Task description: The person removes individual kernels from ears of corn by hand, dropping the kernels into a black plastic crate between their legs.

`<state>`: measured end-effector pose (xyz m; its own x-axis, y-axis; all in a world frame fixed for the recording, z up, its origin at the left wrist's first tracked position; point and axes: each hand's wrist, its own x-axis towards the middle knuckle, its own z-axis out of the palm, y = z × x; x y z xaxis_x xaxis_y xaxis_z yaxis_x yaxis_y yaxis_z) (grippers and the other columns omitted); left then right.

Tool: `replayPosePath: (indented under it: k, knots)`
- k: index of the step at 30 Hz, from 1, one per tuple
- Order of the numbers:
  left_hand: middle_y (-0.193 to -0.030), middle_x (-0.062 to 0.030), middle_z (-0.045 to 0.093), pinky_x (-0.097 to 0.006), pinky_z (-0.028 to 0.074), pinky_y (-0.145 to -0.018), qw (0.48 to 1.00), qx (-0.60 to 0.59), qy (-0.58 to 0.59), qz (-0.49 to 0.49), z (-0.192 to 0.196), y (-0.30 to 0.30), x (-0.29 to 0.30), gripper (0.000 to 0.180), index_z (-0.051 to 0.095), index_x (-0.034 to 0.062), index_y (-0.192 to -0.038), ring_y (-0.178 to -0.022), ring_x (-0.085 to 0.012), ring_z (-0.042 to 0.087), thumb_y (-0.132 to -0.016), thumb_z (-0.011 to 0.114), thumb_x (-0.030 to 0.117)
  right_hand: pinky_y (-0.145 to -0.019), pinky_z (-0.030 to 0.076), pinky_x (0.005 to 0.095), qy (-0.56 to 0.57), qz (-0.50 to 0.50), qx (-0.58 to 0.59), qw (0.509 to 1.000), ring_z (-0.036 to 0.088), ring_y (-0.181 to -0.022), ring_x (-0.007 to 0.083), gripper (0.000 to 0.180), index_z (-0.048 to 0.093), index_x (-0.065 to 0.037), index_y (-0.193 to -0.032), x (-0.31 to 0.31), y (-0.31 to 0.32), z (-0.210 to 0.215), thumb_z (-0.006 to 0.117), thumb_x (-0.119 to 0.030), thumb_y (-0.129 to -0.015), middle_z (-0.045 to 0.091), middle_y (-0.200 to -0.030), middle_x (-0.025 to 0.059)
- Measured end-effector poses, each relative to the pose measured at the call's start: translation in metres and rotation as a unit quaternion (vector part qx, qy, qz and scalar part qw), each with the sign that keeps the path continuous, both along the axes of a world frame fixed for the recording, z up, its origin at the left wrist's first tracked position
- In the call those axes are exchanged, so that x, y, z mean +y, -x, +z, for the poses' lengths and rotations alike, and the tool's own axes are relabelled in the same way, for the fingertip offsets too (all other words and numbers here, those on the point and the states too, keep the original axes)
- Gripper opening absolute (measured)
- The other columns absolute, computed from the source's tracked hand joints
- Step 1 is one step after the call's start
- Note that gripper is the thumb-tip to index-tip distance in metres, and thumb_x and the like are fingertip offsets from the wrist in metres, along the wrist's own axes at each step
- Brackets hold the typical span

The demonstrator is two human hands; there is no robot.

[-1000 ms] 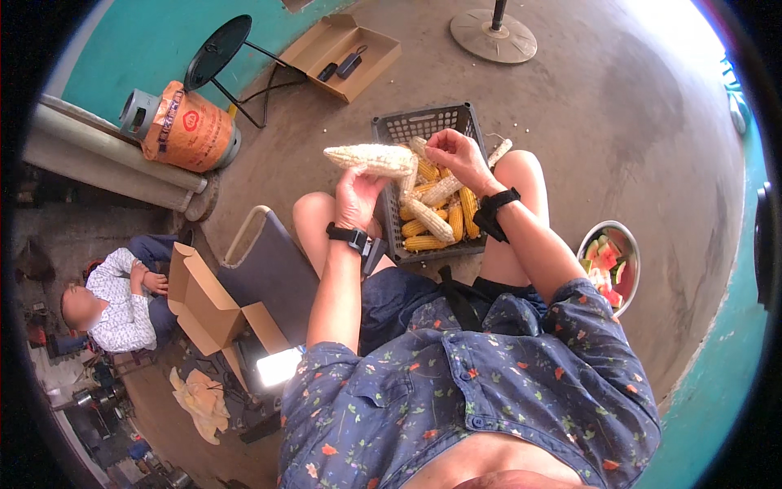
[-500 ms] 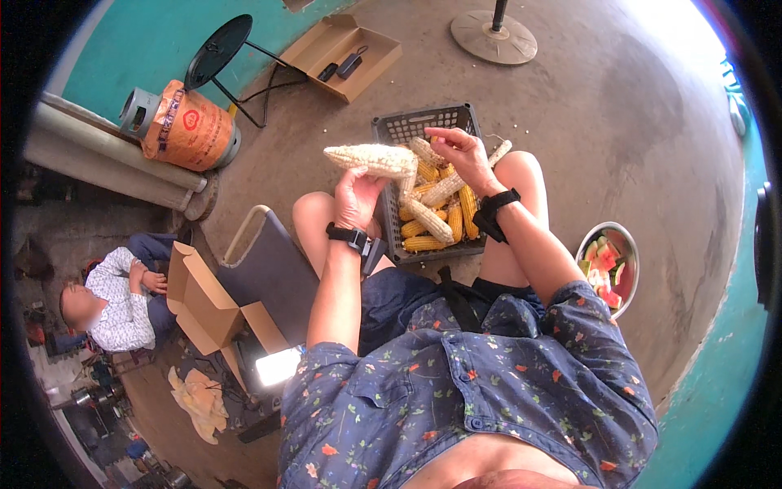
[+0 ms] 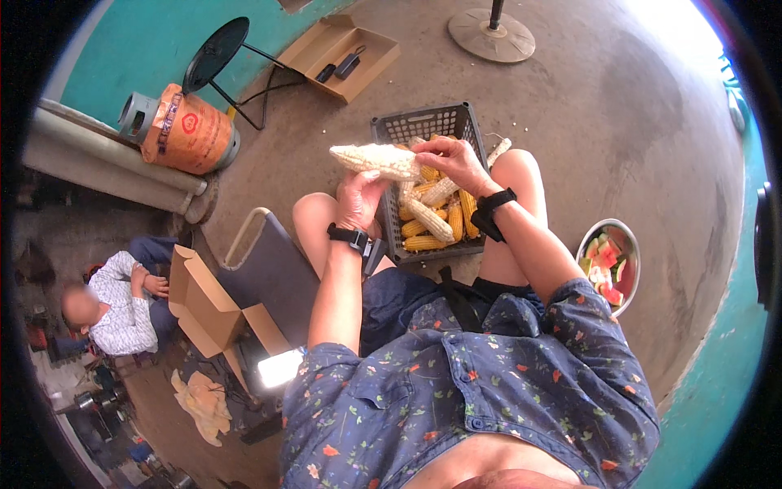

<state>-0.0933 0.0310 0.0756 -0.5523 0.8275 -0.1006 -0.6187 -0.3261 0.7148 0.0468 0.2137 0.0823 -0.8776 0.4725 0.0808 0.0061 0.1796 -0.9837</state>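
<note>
The left hand (image 3: 359, 200) grasps 1 pale corn ear (image 3: 375, 161), raised above the left edge of the black plastic crate (image 3: 407, 126) of yellow ears (image 3: 425, 243). The right hand's (image 3: 458, 165) bent fingers meet the ear's right end; whether they pinch kernels, I cannot tell. The step looks like picking off kernels, calling next for a steady left grip and firm fingertip pressure.

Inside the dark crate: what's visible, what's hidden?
Yellow corn ears and pale cobs lie piled in the crate. The pile hides what is beneath it, and the right hand blocks part of the contents from this view.
</note>
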Motion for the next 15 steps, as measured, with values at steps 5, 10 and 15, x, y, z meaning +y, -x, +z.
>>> replayPosePath:
  k: [5,10,15]
  knots:
    - [-0.138,-0.0183,0.051,-0.046,0.037,-0.111,1.000,0.014,-0.005,0.012,0.004,-0.002,0.001,0.056,0.047,0.0029,-0.134,-0.128,-0.0305,0.048,-0.079,0.056,-0.006,-0.082,0.051,0.0304,-0.039,-0.024,-0.025,0.999,0.066,-0.090,0.0170,0.028,0.074,-0.002,-0.103,-0.002,0.000,-0.002,0.073,-0.023,-0.084,0.071,-0.098,0.0124]
    - [-0.140,-0.0190,0.049,-0.044,0.035,-0.113,1.000,0.022,0.009,0.005,0.008,-0.005,0.002,0.061,0.046,0.0053,-0.135,-0.131,-0.0300,0.046,-0.077,0.056,-0.012,-0.077,0.052,0.0304,-0.040,-0.045,-0.029,0.998,0.067,-0.082,0.0158,0.028,0.074,-0.001,-0.099,-0.002,0.000,-0.005,0.074,-0.023,-0.082,0.072,-0.088,0.0115]
    - [-0.141,-0.0187,0.048,-0.042,0.034,-0.114,0.999,0.033,0.002,-0.007,0.008,-0.005,0.002,0.062,0.046,0.0060,-0.136,-0.132,-0.0293,0.045,-0.077,0.057,-0.012,-0.073,0.051,0.0305,-0.012,-0.058,-0.040,0.997,0.065,-0.076,0.0135,0.029,0.074,0.001,-0.094,0.000,0.003,-0.014,0.075,-0.025,-0.081,0.072,-0.081,0.0105]
